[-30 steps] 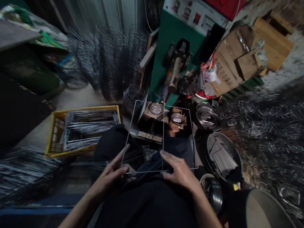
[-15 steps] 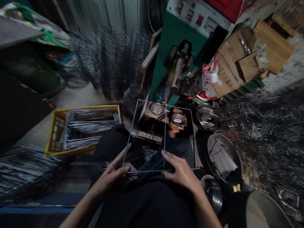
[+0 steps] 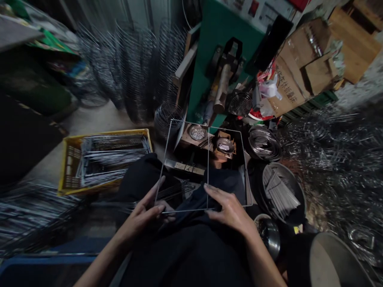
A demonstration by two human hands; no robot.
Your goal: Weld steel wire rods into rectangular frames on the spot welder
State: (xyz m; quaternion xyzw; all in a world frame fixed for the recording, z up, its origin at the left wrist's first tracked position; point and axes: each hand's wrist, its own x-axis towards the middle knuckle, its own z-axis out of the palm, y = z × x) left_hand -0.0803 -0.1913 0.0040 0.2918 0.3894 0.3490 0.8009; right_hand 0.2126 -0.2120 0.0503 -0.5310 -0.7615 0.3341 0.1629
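Both hands hold a rectangular wire frame [image 3: 167, 153] over my lap; a single wire crosses its middle. My left hand [image 3: 151, 205] is closed round the near left corner, thumb on the near side wire. My right hand [image 3: 226, 205] grips the middle wire near its lower end, fingers and thumb at the near edge. The frame's far side reaches the green welding machine [image 3: 209, 52], just below its thick electrode arm [image 3: 222, 89]. Beyond the frame sit a round dish of small metal bits [image 3: 197, 132] and a second dish [image 3: 225, 146].
On the left stands a yellow crate [image 3: 61, 169] with wire frames in it. Wire coils [image 3: 134, 71] are stacked behind. To the right are a black basin [image 3: 303, 199] with straight rods, a steel bowl [image 3: 273, 239], a cardboard box [image 3: 289, 85] and heaped wire parts [image 3: 344, 147].
My view has tilted slightly down, so the machine sits higher in the picture. The far side of the wire frame has come up a little; both hands keep their grip.
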